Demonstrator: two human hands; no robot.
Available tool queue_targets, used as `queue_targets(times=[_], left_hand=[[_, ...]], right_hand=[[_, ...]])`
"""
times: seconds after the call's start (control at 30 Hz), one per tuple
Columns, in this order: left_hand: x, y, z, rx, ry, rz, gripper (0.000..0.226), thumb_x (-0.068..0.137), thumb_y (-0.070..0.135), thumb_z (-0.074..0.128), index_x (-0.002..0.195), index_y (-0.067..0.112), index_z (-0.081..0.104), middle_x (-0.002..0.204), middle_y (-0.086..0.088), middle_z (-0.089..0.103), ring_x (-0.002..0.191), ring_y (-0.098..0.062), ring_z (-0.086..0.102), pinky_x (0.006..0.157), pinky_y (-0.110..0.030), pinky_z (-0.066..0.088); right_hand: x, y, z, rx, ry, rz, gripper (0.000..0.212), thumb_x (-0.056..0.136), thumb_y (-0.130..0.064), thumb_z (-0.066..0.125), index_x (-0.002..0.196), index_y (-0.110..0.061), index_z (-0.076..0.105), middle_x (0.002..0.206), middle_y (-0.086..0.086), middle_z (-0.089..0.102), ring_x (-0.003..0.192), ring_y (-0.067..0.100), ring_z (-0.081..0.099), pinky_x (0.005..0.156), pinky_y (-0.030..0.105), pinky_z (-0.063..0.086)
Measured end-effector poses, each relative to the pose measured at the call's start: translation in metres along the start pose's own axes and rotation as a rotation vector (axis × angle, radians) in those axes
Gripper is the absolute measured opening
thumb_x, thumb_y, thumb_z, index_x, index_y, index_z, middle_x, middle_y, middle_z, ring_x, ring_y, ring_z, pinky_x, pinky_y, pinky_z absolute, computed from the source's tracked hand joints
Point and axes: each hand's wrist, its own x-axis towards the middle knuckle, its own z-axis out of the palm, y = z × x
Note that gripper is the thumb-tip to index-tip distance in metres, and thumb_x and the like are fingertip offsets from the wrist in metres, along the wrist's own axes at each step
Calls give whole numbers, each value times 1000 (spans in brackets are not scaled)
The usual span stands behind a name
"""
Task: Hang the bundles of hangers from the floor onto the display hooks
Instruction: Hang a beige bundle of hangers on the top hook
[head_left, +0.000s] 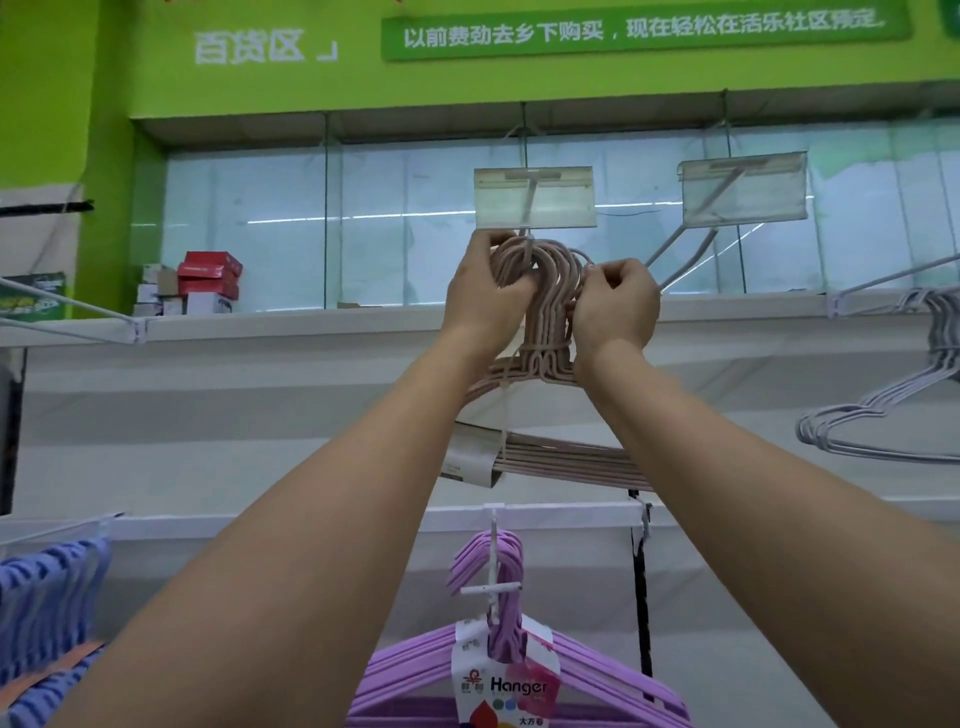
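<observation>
Both hands hold the beige hanger bundle (540, 306) raised at the display hook (529, 244). The left hand (485, 296) grips its curved tops; the right hand (615, 306) pinches them from the other side. Below the grip, the necks run down and the bars lie crosswise, tilted down rightward.

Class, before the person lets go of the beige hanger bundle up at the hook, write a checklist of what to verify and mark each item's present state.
1. Both hands support the bundle: ok. The left hand and right hand grip the beige hanger bundle at its necks.
2. All hanger hooks are over the display hook: cannot tell, the fingers hide part.
3. Bundle tie holding the necks: ok.
4. Neighbouring empty hook is apart: ok.
5. Purple bundle below hangs apart from it: ok.
</observation>
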Motion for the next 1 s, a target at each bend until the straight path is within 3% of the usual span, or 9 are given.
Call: queue_targets(times=[0.1,0.3,0.5,0.63,0.7,0.8,0.9,1.0], left_hand=[[-7,-4,-6,-108,-91,-68,28,84,10,65,107,20,55,95,9,62,88,-5,59,77,-22,46],[-15,1,-5,-232,-15,-78,22,86,7,60,105,17,57,92,8,63,80,-1,59,62,-9,44],[-17,21,-12,-196,74,-30,32,73,14,57,103,16,66,96,1,69,90,-14,64,83,-32,52],[-20,38,-18,-225,104,25,22,69,8,53,87,19,61,77,5,60,71,-10,54,68,-28,46],[-27,42,-23,-224,108,15,17,68,10,55,82,19,61,75,2,59,72,-12,54,68,-30,48],[-38,41,-32,-207,44,-71,21,72,10,58,92,10,65,85,-9,64,77,-19,61,71,-37,54],[-46,44,-38,-268,-22,-172,24,84,-1,52,102,7,63,84,-6,66,69,-14,66,61,-25,54],[-50,42,-36,-267,71,-200,22,83,3,53,102,10,62,90,-8,67,77,-20,67,66,-30,57]], right_hand=[[-3,3,-4,23,-17,-17,29,92,-18,55,65,-24,46,67,-5,56,77,31,65,76,50,55],[-13,-3,-5,122,-20,79,31,94,-14,54,65,-22,46,62,-3,53,63,22,55,74,49,56],[-19,-26,-9,152,-50,0,31,91,-10,57,63,-21,47,62,-5,53,64,22,55,74,49,56],[-18,-46,-16,201,-125,-48,30,90,-8,57,63,-19,49,63,-1,54,63,21,52,68,43,54],[-22,-48,-19,223,-168,-23,30,89,-6,57,63,-18,50,64,2,54,63,22,50,65,41,50],[-34,-41,-22,243,-230,41,32,88,-3,57,60,-17,50,61,2,53,62,21,46,63,36,43],[-50,-37,-25,182,-266,-20,29,89,-6,59,62,-17,55,61,-1,56,60,18,49,63,35,47],[-58,-39,-27,125,-287,-75,24,93,-15,55,70,-15,63,67,2,61,63,18,54,69,42,53]])
